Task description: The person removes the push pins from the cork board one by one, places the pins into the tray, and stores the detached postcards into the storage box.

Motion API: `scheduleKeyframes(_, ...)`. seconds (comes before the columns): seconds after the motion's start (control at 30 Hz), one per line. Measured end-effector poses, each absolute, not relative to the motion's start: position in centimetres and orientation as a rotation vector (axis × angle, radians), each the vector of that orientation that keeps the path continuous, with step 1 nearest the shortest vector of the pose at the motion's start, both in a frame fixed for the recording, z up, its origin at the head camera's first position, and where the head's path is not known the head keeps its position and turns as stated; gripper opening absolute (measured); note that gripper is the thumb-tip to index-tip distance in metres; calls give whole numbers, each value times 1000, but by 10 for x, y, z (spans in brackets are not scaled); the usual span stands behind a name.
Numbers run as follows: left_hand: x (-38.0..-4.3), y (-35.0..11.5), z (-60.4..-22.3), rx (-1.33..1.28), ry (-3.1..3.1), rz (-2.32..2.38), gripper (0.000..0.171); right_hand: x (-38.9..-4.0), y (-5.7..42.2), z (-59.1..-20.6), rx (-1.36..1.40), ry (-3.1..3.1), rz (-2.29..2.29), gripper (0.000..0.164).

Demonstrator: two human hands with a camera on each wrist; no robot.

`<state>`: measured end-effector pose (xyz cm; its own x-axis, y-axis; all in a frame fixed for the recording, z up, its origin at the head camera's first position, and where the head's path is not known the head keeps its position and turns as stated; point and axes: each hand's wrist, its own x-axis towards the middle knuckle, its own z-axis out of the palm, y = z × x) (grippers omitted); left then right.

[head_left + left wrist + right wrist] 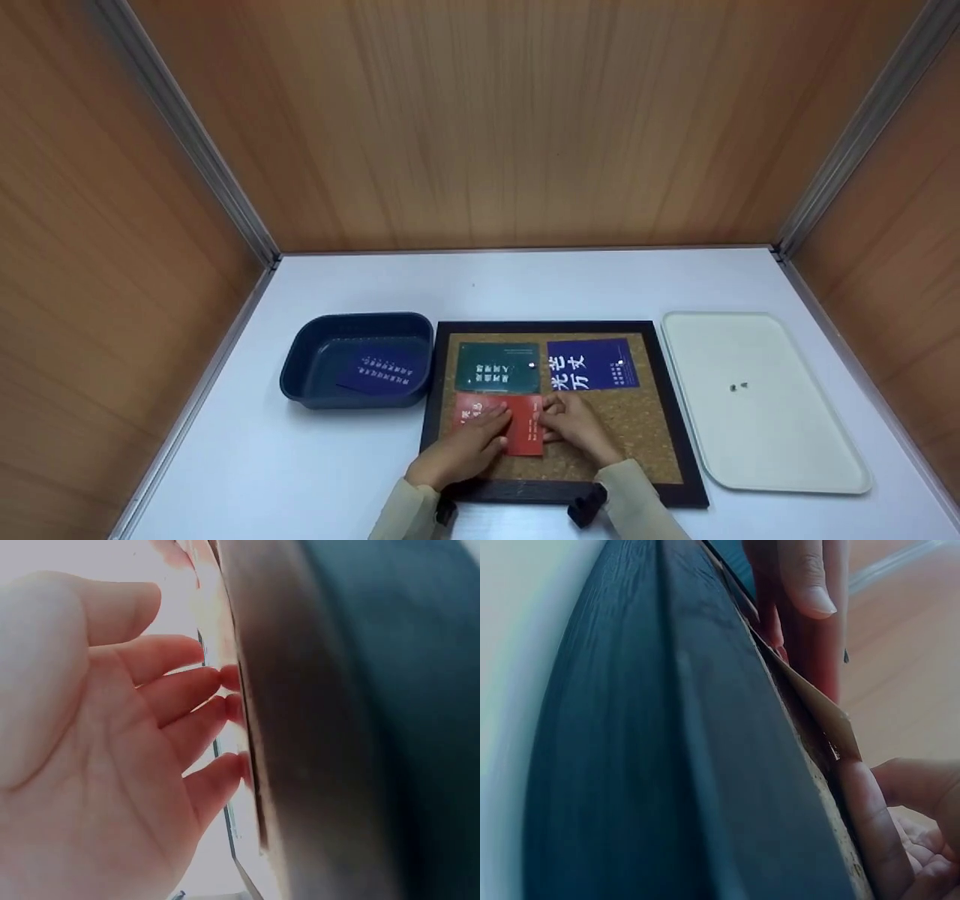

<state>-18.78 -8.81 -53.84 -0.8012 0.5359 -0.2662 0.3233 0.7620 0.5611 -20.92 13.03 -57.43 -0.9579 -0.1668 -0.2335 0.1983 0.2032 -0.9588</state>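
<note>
A red card [523, 427] with white writing lies on the cork board [645, 442], just below a green card [480, 360]. My left hand [465, 446] rests on the red card's left part, its straight fingertips pressing down, as the left wrist view also shows at the fingertips [231, 709]. At the card's right edge is my right hand [577, 424], fingers curled and pinching that edge. In the right wrist view the card's near corner [832, 709] stands raised off the cork, against a fingertip of the right hand [900, 832]. A purple card [600, 364] lies at the board's upper right.
Left of the board stands a dark blue bin [300, 367] with a purple card [386, 371] inside. A pale tray [780, 435] on the right carries two small pins [739, 387]. Wooden walls [487, 150] enclose the white table [247, 457].
</note>
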Motion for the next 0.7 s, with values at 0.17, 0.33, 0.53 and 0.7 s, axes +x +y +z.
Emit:
scheduleKeyframes(0.17, -191, -90, -536, 704, 2567, 765, 49, -210, 130, -575, 37, 2218, -1800, 22)
scheduleKeyframes(0.33, -196, -94, -531, 777, 2637, 848, 48, -209, 130, -576, 36, 2207, -1807, 21)
scheduleKeyframes(0.53, -201, -107, -521, 775, 2750, 990, 48, -208, 129, -573, 73, 2200, -1809, 22)
scheduleKeyframes(0.7, -207, -121, -513, 754, 2863, 1127, 49, -209, 129, -574, 77, 2203, -1808, 21)
